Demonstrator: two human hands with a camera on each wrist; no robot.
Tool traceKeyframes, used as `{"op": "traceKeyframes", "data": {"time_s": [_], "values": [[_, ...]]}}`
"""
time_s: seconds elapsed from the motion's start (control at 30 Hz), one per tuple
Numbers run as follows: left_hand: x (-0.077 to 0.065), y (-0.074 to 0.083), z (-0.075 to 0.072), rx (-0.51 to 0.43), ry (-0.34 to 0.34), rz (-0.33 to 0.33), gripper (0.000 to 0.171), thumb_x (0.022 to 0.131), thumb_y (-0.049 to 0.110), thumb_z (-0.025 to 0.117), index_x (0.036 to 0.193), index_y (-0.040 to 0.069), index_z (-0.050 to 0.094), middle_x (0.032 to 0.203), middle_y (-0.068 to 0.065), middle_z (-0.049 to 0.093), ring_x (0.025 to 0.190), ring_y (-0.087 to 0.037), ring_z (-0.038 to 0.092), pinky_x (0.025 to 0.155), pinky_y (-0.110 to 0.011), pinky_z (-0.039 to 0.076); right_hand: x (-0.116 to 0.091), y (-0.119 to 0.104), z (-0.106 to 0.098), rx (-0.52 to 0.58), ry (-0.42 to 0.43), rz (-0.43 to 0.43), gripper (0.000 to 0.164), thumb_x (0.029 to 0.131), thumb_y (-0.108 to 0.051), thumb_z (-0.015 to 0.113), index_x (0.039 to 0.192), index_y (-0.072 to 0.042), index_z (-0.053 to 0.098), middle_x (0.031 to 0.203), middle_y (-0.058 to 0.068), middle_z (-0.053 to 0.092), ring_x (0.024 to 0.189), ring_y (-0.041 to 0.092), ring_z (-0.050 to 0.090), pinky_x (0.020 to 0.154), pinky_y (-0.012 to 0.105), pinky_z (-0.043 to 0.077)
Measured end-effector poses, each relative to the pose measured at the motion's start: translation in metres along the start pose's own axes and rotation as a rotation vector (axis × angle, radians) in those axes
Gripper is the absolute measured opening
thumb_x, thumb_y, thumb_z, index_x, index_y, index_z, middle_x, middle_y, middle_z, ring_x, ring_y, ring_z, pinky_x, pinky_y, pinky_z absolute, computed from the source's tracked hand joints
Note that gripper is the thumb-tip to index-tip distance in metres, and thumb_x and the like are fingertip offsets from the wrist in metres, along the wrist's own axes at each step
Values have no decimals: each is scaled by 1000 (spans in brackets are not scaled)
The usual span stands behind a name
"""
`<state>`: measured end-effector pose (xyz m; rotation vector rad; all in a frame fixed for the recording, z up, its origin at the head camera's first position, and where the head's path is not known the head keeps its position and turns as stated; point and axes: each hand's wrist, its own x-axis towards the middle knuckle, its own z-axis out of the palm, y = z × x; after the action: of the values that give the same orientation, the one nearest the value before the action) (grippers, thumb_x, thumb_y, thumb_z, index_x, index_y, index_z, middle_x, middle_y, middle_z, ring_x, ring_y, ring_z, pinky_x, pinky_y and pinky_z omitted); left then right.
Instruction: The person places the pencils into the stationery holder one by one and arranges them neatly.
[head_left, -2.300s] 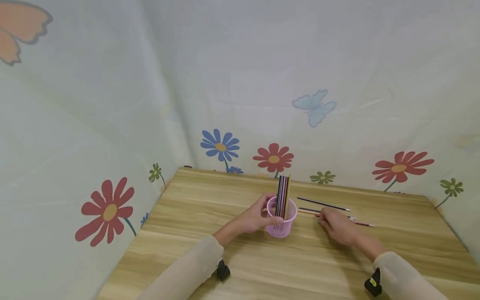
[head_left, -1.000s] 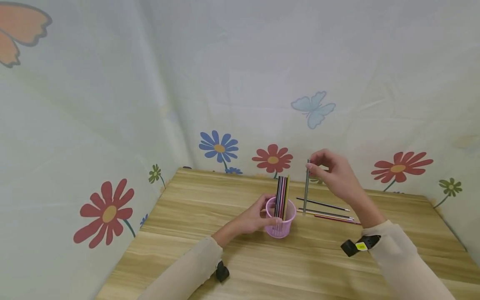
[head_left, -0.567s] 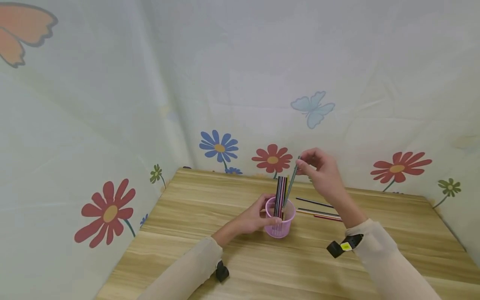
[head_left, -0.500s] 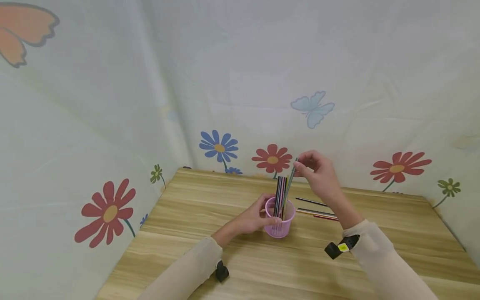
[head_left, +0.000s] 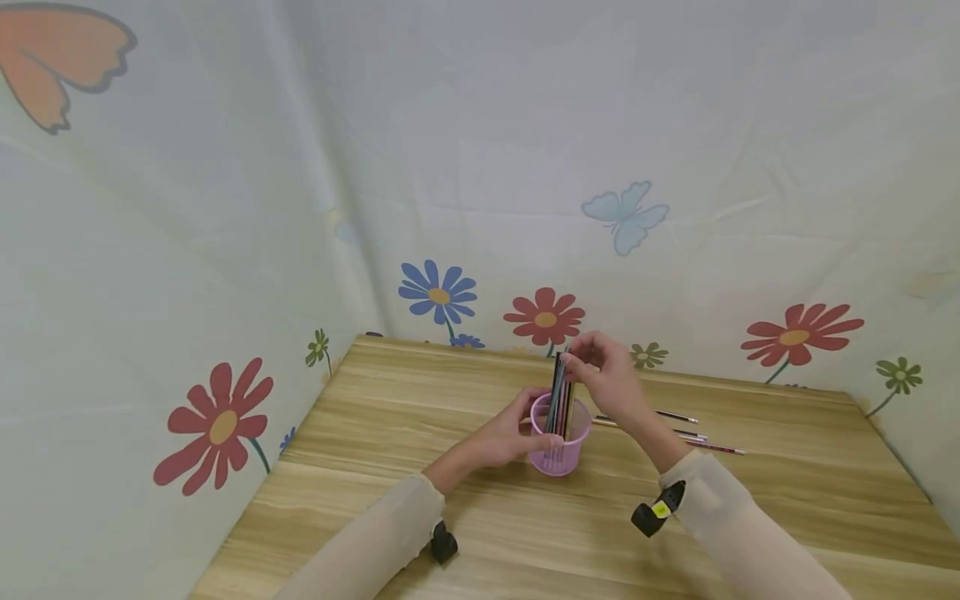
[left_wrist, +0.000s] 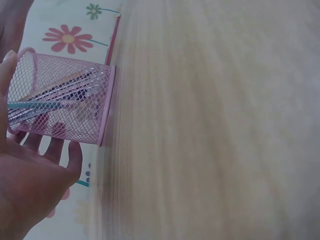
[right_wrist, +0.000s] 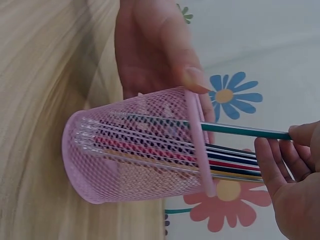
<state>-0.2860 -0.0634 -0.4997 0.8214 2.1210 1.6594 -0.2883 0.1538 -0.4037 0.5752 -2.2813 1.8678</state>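
My left hand (head_left: 504,435) curls round the side of a pink mesh pencil cup (head_left: 561,457), its thumb near the rim. The cup stands upright on the table, and several pencils (right_wrist: 235,161) lean together inside it. Between thumb and fingers of my right hand (head_left: 606,377) is the upper end of a teal pencil (right_wrist: 245,131). That pencil's lower part is inside the cup, seen through the mesh in the right wrist view. In the left wrist view the teal pencil (left_wrist: 35,105) crosses the cup at a slant to the others.
Several loose pencils (head_left: 712,447) lie on the wooden table (head_left: 420,383) right of the cup, partly hidden under my right forearm. A cloth wall (head_left: 480,167) printed with flowers and butterflies rises behind the table and along its left side.
My right hand picked up the teal pencil from the table, raised it upright, carried it left and lowered it into the cup. My left hand stayed on the cup.
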Motion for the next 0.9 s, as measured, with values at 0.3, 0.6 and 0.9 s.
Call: {"op": "traceKeyframes", "data": {"time_s": [0.3, 0.6, 0.9], "values": [[0, 2, 0, 16, 3, 3, 73, 98, 29, 79, 156, 25, 35, 154, 4, 46, 141, -16, 49, 116, -35, 44, -5, 13, 6, -26, -15, 12, 16, 103, -4, 69, 113, 6, 62, 103, 22, 65, 93, 38, 70, 78, 41, 65], [2, -3, 0, 20, -2, 11, 74, 98, 32, 79, 156, 25, 34, 156, 4, 44, 143, -18, 48, 117, -36, 43, -6, 16, 7, -57, 6, 21, 17, 103, -7, 70, 114, 3, 62, 104, 20, 65, 94, 35, 70, 77, 39, 65], [2, -3, 0, 11, 3, -7, 73, 99, 31, 79, 157, 25, 34, 155, 3, 45, 141, -17, 49, 117, -35, 44, -7, 16, 5, -109, 13, 29, 17, 102, -6, 71, 114, 4, 64, 104, 19, 66, 89, 31, 71, 76, 37, 65]]}}
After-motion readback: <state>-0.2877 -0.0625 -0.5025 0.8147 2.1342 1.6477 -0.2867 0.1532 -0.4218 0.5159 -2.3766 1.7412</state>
